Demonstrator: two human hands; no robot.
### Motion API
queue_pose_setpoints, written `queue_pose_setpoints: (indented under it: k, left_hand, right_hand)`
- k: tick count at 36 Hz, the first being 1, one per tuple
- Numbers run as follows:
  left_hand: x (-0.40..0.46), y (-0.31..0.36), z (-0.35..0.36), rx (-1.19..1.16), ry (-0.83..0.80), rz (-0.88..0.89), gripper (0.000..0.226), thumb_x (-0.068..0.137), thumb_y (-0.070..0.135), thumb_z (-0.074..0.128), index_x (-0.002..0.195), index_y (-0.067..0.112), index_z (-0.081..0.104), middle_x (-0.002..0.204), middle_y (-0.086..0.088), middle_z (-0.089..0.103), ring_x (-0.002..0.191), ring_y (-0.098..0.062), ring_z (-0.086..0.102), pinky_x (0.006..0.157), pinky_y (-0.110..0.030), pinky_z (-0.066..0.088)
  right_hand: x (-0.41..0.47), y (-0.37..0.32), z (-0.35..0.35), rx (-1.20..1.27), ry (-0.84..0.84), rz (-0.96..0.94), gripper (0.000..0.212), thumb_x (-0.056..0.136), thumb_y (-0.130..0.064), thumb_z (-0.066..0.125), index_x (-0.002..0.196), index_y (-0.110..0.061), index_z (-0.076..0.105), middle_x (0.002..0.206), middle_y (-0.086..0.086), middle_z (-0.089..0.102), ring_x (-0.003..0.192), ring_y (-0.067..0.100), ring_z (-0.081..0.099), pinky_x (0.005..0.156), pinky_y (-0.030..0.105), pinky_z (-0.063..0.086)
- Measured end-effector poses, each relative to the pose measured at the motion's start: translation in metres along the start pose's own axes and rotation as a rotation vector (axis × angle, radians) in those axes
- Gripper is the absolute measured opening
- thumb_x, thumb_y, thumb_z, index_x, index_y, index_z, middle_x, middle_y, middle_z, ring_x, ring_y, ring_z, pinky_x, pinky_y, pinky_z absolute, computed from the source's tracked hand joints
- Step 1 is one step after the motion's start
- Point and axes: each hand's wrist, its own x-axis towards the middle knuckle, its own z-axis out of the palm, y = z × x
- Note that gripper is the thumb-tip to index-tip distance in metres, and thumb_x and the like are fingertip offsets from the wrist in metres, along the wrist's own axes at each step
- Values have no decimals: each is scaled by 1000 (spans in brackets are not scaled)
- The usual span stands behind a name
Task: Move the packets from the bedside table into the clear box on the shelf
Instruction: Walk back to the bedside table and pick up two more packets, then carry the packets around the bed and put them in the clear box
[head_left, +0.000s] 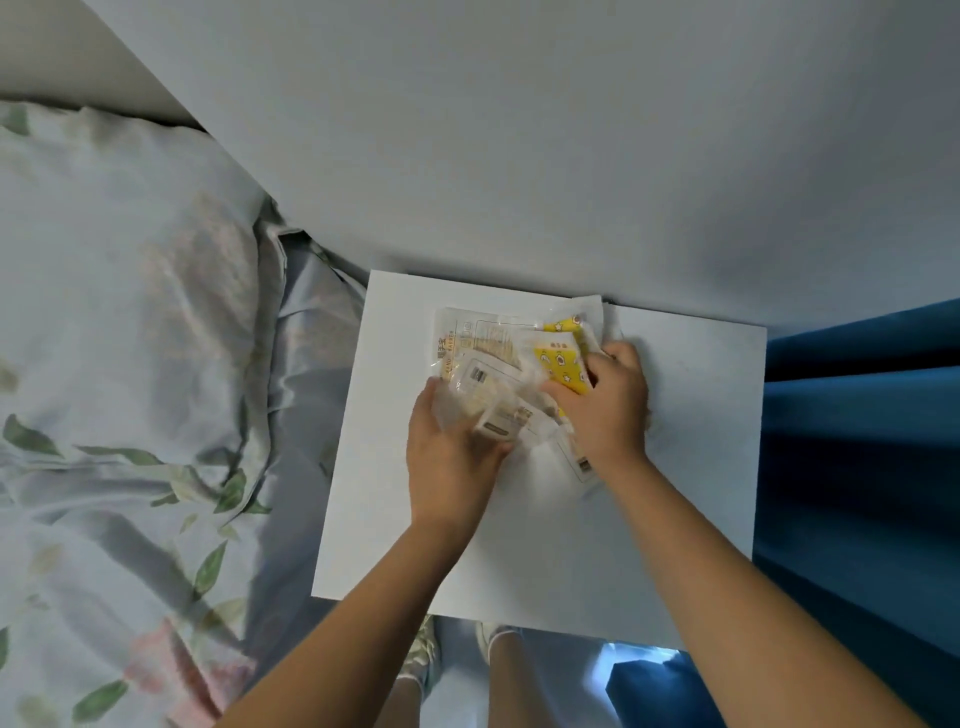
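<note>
Packets (511, 364) lay heaped at far centre of bedside table (675, 467). Left hand (447, 457) and right hand (605, 410) had fingers curled round the heap — gathering. Risk: slick, overlapping wrappers, so one cd slide out on lifting. Clear box not seen.

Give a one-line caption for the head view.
Both hands, left and right, gather a pile of packets on the white bedside table beside the bed.
</note>
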Motion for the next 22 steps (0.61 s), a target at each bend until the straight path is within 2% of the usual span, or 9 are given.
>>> queue_pose_setpoints:
  k: [3,6,8,10,12,15,17,19,22]
  left_hand:
    - [4,0,5,127,3,21,64,79,29,75,136,14,50,155,-9,21,140,-27,25,116,-35,26]
    - [5,2,7,246,23,80,62,79,33,75,134,18,52,151,-12,29,132,-32,35,108,-41,32]
    - [4,1,10,254,56,121,53,77,30,77,125,15,61,144,-13,38,119,-33,47,98,-42,43]
    - [2,0,11,192,43,101,44,79,28,75,119,13,64,137,-10,42,108,-28,55,88,-35,49]
    - [0,-3,12,152,25,68,35,81,30,73,110,12,66,126,-6,50,106,-25,53,81,-29,47]
    - [-1,-7,15,252,88,92,29,77,34,76,89,8,70,105,-9,63,102,-30,48,82,-32,43]
    - [-3,-6,16,266,141,76,31,72,32,80,90,8,72,114,-15,58,110,-36,45,89,-37,43]
    - [-3,-2,16,259,147,58,36,73,30,80,101,11,72,131,-19,46,120,-38,40,98,-39,41]
    - [-1,3,14,227,84,13,37,77,33,76,107,13,71,134,-14,44,118,-32,45,97,-36,44]
  right_hand:
    - [-2,2,-6,102,21,70,26,63,-18,86,81,-5,72,89,4,48,75,21,53,68,22,36]
    - [-6,8,-13,217,35,175,28,63,-20,86,83,-16,67,97,8,60,85,23,61,74,27,47]
    - [-10,10,-20,326,30,245,30,64,-18,86,85,-19,65,94,4,67,85,19,65,75,30,52]
    - [-15,10,-27,480,16,322,32,66,-12,85,87,-22,63,87,-5,69,80,14,67,73,31,55]
    - [-19,10,-33,653,-3,381,38,68,-6,83,93,-26,61,91,-7,69,83,13,67,73,33,56]
    - [-26,11,-41,816,-35,393,61,71,-1,79,112,-38,52,107,-7,66,94,9,66,75,37,58]
    - [-31,11,-46,865,-62,406,82,73,2,76,130,-44,38,116,-9,60,99,7,64,73,33,57]
    - [-35,11,-49,889,-66,437,93,73,2,75,140,-42,27,119,-11,57,100,6,62,72,31,57]
    - [-38,10,-50,904,-80,473,79,73,-3,76,138,-30,39,119,-5,62,103,11,64,68,29,57]
